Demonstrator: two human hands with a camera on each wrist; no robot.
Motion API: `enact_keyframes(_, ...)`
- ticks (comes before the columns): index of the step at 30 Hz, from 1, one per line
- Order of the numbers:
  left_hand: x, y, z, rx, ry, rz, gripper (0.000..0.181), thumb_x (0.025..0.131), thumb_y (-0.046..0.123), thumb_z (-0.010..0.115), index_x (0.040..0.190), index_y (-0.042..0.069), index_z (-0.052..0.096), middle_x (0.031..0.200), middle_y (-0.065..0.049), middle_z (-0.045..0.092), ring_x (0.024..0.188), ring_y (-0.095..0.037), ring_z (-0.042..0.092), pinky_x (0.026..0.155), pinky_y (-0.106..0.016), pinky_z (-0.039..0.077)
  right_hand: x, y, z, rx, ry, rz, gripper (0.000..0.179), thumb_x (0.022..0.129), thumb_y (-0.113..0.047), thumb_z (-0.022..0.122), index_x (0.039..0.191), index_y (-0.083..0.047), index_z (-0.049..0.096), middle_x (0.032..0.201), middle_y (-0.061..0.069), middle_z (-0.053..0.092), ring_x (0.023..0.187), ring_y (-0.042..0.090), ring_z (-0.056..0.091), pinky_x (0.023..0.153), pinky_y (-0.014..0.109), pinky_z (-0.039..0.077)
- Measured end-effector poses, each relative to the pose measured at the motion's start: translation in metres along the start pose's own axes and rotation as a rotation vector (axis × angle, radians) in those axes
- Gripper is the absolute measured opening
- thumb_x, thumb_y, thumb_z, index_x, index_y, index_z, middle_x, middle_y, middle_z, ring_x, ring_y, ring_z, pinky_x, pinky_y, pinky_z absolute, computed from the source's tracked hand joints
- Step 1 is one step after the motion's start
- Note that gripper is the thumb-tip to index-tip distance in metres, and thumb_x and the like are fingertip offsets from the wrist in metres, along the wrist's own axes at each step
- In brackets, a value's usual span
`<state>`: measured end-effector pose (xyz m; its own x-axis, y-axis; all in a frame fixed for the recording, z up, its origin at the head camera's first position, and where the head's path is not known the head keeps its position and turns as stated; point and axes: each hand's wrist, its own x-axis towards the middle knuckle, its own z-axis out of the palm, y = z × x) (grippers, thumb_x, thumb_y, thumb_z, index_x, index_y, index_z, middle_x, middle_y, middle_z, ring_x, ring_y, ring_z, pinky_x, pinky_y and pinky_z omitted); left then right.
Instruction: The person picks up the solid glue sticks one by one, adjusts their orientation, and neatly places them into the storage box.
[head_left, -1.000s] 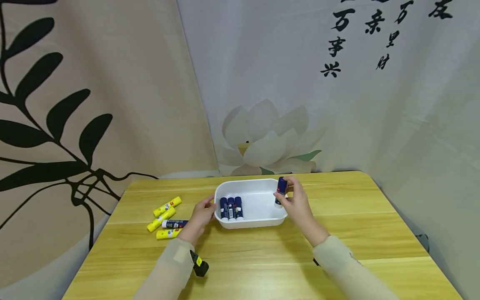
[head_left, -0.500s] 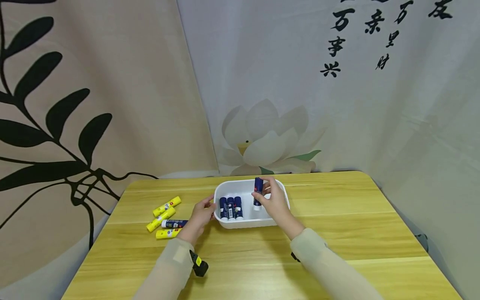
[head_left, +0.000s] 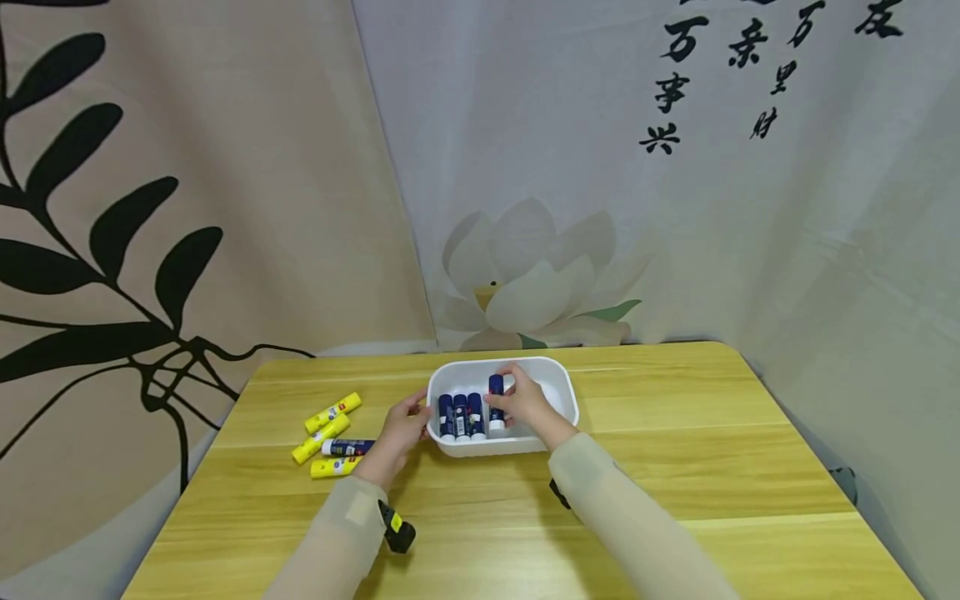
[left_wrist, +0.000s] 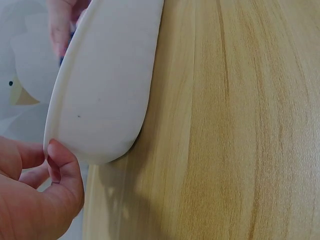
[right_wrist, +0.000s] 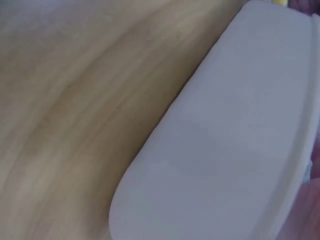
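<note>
A white plastic tray [head_left: 487, 449] stands on the table, with three navy glue sticks [head_left: 461, 418] side by side at its left end. My right hand [head_left: 531, 405] reaches over the near rim and pinches a fourth-coloured-alike navy glue stick [head_left: 496, 407], dark end up, just right of that row. My left hand [head_left: 403, 430] grips the tray's left end; in the left wrist view, thumb and fingers of the left hand [left_wrist: 45, 192] pinch the rim at the corner. The right wrist view mostly shows the tray's outer wall [right_wrist: 215, 130], with part of the right hand [right_wrist: 306, 212] at the edge.
Left of the tray lie several yellow glue sticks [head_left: 333, 412] and one navy glue stick [head_left: 347, 447], partly behind the left arm. The wooden table [head_left: 712, 467] extends to the right. A printed cloth [head_left: 525, 167] hangs behind it.
My right hand has carried its navy glue stick leftward from the tray's right end and lowered it beside the row of three. My left hand has stayed on the tray.
</note>
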<state>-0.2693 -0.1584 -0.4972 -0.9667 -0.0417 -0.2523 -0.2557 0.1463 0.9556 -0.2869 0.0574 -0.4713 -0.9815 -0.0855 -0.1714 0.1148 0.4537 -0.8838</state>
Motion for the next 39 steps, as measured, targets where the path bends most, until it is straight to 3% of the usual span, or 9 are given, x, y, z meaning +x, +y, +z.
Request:
enact_keyframes(8, 0.0, -0.001, 0.001, 0.0, 0.001, -0.004, 0.042, 0.098, 0.007, 0.047, 0.14, 0.008, 0.045, 0.098, -0.008, 0.043, 0.071, -0.012, 0.046, 0.069, -0.027, 0.046, 0.01, 0.006, 0.011, -0.127, -0.07, 0.067, 0.048, 0.083, -0.022, 0.073, 0.122, -0.014, 0.046, 0.118, 0.021, 0.054, 0.063, 0.021, 0.059, 0.049, 0.032, 0.053)
enact_keyframes(17, 0.0, 0.0, 0.0, 0.011, -0.003, -0.007, 0.042, 0.098, 0.008, 0.047, 0.14, 0.009, 0.045, 0.101, -0.009, 0.044, 0.074, -0.013, 0.047, 0.067, -0.025, 0.045, 0.012, 0.007, 0.019, -0.217, -0.034, 0.084, 0.048, 0.082, -0.024, 0.074, 0.121, -0.013, 0.049, 0.111, 0.02, 0.056, 0.054, 0.017, 0.05, 0.043, 0.027, 0.047)
enact_keyframes(25, -0.001, 0.0, 0.001, 0.011, 0.0, -0.001, 0.042, 0.098, 0.008, 0.047, 0.14, 0.008, 0.045, 0.103, -0.009, 0.043, 0.076, -0.014, 0.047, 0.065, -0.023, 0.045, 0.01, 0.007, 0.016, -0.191, -0.068, 0.114, 0.052, 0.092, -0.029, 0.062, 0.138, -0.012, 0.045, 0.114, 0.019, 0.06, 0.061, 0.021, 0.06, 0.051, 0.031, 0.053)
enact_keyframes(28, -0.001, -0.001, 0.001, 0.013, -0.002, -0.006, 0.042, 0.098, 0.008, 0.047, 0.14, 0.008, 0.044, 0.104, -0.01, 0.043, 0.078, -0.015, 0.047, 0.067, -0.023, 0.045, 0.009, 0.006, 0.011, -0.213, -0.067, 0.104, 0.051, 0.093, -0.027, 0.06, 0.138, -0.011, 0.045, 0.104, 0.02, 0.062, 0.059, 0.022, 0.061, 0.052, 0.033, 0.054)
enact_keyframes(33, -0.001, -0.001, 0.001, 0.021, -0.005, -0.02, 0.043, 0.099, 0.01, 0.046, 0.141, 0.009, 0.043, 0.108, -0.011, 0.043, 0.082, -0.016, 0.047, 0.071, -0.026, 0.047, 0.004, 0.004, -0.002, -0.225, -0.042, 0.005, 0.045, 0.091, -0.022, 0.062, 0.132, -0.006, 0.05, 0.092, 0.016, 0.061, 0.064, 0.023, 0.061, 0.055, 0.032, 0.054)
enact_keyframes(39, 0.0, 0.001, 0.0, 0.015, -0.005, -0.021, 0.043, 0.098, 0.009, 0.047, 0.141, 0.01, 0.044, 0.106, -0.01, 0.043, 0.078, -0.015, 0.047, 0.071, -0.026, 0.046, -0.005, 0.003, -0.024, -0.3, 0.062, -0.258, 0.039, 0.088, -0.013, 0.065, 0.125, -0.005, 0.057, 0.1, 0.013, 0.063, 0.082, 0.023, 0.06, 0.07, 0.031, 0.051)
